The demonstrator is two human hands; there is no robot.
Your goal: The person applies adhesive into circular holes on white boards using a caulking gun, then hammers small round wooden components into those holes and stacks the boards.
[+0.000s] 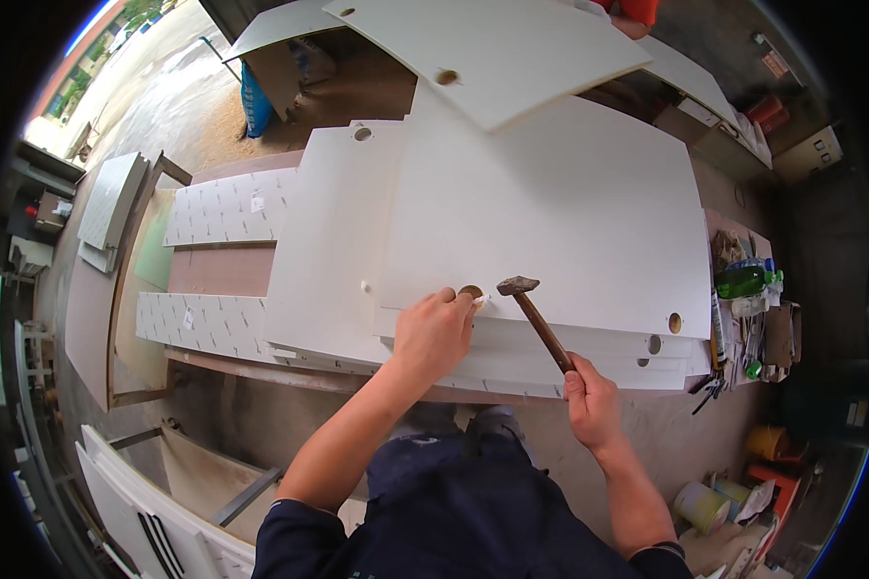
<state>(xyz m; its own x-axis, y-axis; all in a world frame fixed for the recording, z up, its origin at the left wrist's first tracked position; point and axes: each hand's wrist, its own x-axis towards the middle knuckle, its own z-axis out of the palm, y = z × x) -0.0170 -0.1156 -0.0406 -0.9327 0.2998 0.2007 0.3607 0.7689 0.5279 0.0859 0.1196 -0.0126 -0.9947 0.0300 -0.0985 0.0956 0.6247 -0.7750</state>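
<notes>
My right hand point(592, 400) is wrapped round the wooden handle of a hammer point(543, 331), whose head is raised a little above a large white panel point(560, 212). Left of the hammer head, the closed fingers of my left hand point(433, 336) pinch a small white fitting point(482, 301) at the panel's near edge, beside a round hole point(470, 290). My fingers partly cover the fitting, so its exact shape is hidden. Another small white peg point(365, 287) stands on a lower white panel point(328, 232) to the left.
Across the far side, another white panel point(512, 58) overlaps the stack, with a person in orange point(637, 12) behind it. Bottles and tools crowd a side table point(743, 299) at right. Patterned strips point(227, 207) lie at left. Paint cans point(702, 507) stand low on the right.
</notes>
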